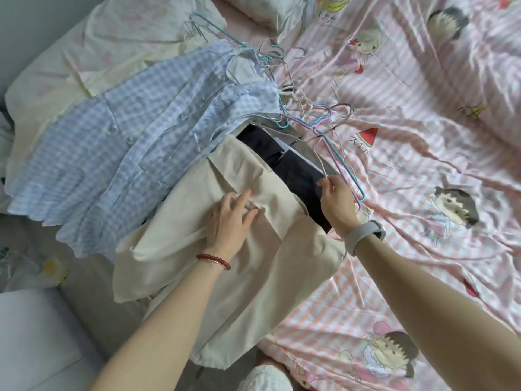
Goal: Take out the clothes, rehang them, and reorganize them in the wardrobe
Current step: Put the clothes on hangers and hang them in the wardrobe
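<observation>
A cream garment [242, 244] lies on top of a pile of clothes at the bed's left edge. My left hand [231, 218] pinches a fold of its fabric near the collar. Beneath it a dark navy garment [298, 176] shows. My right hand [335, 198] pinches a thin white wire hanger [320, 162] that lies over the navy garment. A blue-and-white checked shirt [118, 153] is spread left of the cream one, with a pale yellow garment [93, 52] behind it. A tangle of coloured wire hangers [315, 119] lies beside the pile.
A pink striped bedsheet with cartoon prints [408, 136] covers the bed to the right. A pillow [270, 12] lies at the top. A white box or furniture top [31, 334] stands at the lower left beside the grey floor [84, 272].
</observation>
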Demonstrator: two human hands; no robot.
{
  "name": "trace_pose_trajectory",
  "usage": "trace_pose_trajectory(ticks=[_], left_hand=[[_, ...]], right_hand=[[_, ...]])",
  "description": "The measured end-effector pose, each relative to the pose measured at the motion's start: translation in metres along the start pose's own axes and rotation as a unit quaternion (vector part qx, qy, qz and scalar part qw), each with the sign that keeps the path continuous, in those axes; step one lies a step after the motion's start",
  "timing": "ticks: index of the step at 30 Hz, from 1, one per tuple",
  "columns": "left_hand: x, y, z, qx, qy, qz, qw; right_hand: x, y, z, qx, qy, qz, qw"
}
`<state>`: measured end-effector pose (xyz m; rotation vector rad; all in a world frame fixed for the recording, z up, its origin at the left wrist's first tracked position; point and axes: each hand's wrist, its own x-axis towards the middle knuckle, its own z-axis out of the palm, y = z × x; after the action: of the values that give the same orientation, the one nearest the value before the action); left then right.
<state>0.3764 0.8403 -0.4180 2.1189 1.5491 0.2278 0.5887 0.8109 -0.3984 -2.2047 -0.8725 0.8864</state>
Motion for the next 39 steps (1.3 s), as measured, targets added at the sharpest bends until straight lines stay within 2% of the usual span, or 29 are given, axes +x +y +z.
trace_pose_trajectory(ticks=[5, 11, 16, 19, 22, 26, 29, 31, 35, 39], left_hand=[[-0.012, 0.006, -0.017, -0.084, 0.060, 0.072, 0.992], [-0.070, 0.025, -0.038, -0.048, 0.108, 0.113, 0.986], [-0.135, 0.047, -0.063, -0.041, 0.166, 0.101, 0.980], [-0.183, 0.057, -0.083, -0.032, 0.222, 0.085, 0.971], [-0.242, 0.064, -0.100, -0.029, 0.300, 0.051, 0.952], [-0.330, 0.073, -0.119, 0.000, 0.408, -0.013, 0.913], [-0.395, 0.083, -0.124, 0.013, 0.449, -0.053, 0.892], [-0.436, 0.091, -0.121, 0.003, 0.464, -0.080, 0.882], [-0.506, 0.104, -0.121, 0.009, 0.517, -0.113, 0.848], [-0.567, 0.103, -0.107, 0.021, 0.527, -0.125, 0.840]], right_hand=[[-0.022, -0.003, -0.015, 0.019, 0.066, -0.055, 0.996], [-0.069, 0.015, -0.049, 0.079, 0.096, -0.094, 0.988], [-0.108, 0.005, -0.071, 0.125, 0.099, -0.143, 0.977], [-0.131, -0.018, -0.086, 0.130, 0.075, -0.199, 0.968], [-0.168, -0.050, -0.099, 0.114, 0.045, -0.303, 0.945], [-0.237, -0.091, -0.104, 0.083, 0.004, -0.446, 0.891], [-0.286, -0.113, -0.098, 0.063, -0.020, -0.528, 0.847], [-0.311, -0.120, -0.087, 0.034, -0.064, -0.529, 0.845], [-0.334, -0.112, -0.060, -0.028, -0.166, -0.471, 0.866], [-0.355, -0.095, -0.044, -0.038, -0.206, -0.440, 0.873]])
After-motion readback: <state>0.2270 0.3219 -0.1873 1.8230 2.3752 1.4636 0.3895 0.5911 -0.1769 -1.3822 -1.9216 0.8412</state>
